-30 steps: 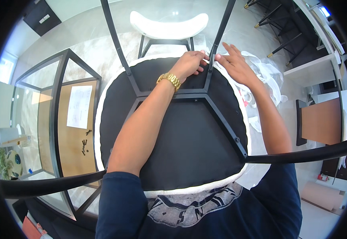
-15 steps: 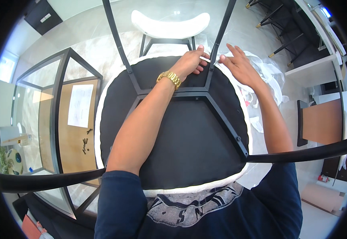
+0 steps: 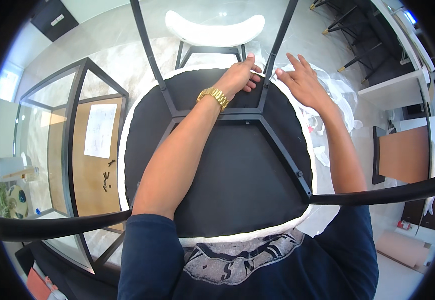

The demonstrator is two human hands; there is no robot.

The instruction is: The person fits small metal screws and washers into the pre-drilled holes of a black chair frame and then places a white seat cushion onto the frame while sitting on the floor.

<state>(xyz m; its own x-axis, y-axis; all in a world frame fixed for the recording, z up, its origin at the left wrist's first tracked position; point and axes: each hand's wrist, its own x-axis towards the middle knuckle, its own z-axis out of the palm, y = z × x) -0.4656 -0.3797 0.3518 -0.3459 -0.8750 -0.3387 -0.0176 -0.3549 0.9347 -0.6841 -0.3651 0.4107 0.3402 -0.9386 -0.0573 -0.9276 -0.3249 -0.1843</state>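
Note:
An upturned chair seat (image 3: 227, 185) with a black underside and a white padded edge lies in front of me. Black metal legs and a dark frame (image 3: 227, 116) are fixed across it. My left hand (image 3: 240, 77), wearing a gold watch (image 3: 213, 98), reaches over the far part of the seat. Its fingers are loosely curled and apart, beside the far right leg (image 3: 272, 60), with nothing plainly visible in them. On the other side of that leg, my right hand (image 3: 300, 82) is open, thumb and fingers spread, apart from the leg.
A black-framed glass table (image 3: 72, 150) at left has a wooden shelf with a paper sheet (image 3: 100, 131) and several dark bolts or small tools (image 3: 106, 181). A white-backed chair (image 3: 215, 32) stands beyond. Crumpled clear plastic (image 3: 335, 95) lies right. Two legs extend sideways near me.
Both hands stay close to the same leg, with only slight finger shifts. The right hand has moved a touch away from the leg. The chair stays in place.

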